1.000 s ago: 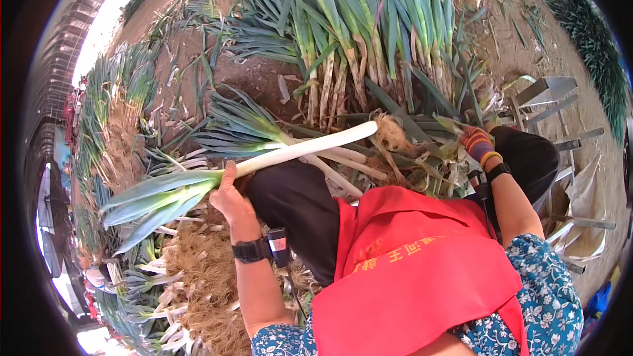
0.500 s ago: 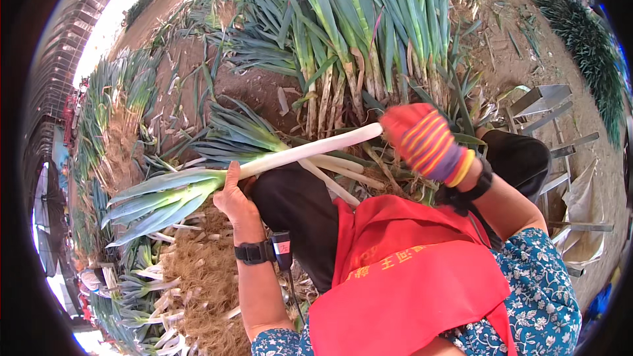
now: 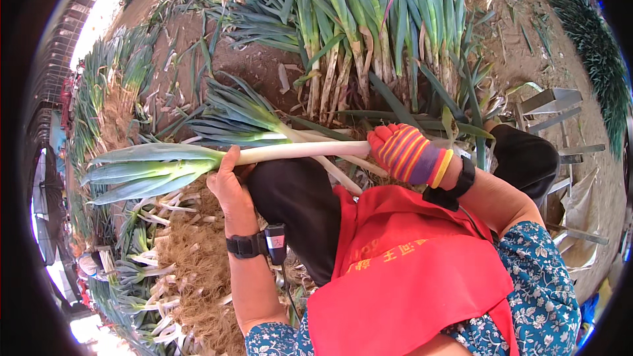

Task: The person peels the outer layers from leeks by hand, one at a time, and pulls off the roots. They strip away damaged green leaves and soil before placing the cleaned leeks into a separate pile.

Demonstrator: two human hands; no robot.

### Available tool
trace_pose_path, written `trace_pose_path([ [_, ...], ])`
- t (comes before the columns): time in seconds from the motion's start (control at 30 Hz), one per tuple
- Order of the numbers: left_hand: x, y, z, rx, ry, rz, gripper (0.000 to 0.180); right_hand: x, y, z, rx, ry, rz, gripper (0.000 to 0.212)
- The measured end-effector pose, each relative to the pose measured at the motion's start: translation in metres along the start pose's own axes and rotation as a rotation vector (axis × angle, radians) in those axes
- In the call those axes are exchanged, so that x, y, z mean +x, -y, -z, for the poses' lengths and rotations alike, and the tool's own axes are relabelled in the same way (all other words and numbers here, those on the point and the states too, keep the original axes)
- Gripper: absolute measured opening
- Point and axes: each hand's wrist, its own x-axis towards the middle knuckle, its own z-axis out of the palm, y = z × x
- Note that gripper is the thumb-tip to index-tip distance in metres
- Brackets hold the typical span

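Observation:
A large green onion (image 3: 297, 151) lies nearly level across my raised knee, its smooth white stalk to the right and its green leaves fanned out to the left. My bare left hand (image 3: 229, 188) is closed round it where the leaves meet the stalk. In a striped red, yellow and purple glove, my right hand (image 3: 410, 153) grips the white end; the tip is hidden inside the fingers. Just beyond lie a few more green onions (image 3: 254, 118), with pale stalks pointing toward my lap.
A thick row of unpeeled green onions (image 3: 389, 20) stands beyond my knees. At lower left is a heap with tangled brown roots (image 3: 204, 283). A metal frame (image 3: 554, 102) stands on the right. Loose leaves and scraps litter the soil (image 3: 260, 72).
The onion's white end has come down from a slant to nearly level. My gloved right hand, blurred before, has moved lower and slightly left. My left hand has shifted a little left.

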Motion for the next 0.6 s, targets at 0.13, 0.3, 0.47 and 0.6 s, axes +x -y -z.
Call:
trace_pose_path([
  [0.13,0.003,0.002,0.002,-0.017,0.042,0.029,0.024,-0.003,0.004,0.002,0.034,0.046,-0.012,0.028],
  [0.3,0.002,0.001,-0.001,-0.047,0.088,-0.006,0.029,-0.010,-0.003,-0.016,0.223,0.040,-0.141,0.020],
  [0.47,-0.001,-0.001,-0.003,0.036,0.111,-0.038,0.022,-0.012,-0.002,0.001,0.455,-0.203,-0.220,0.016],
  [0.6,0.005,0.002,0.002,0.014,0.114,0.067,0.023,-0.008,0.006,0.008,0.205,-0.142,-0.062,0.013],
])
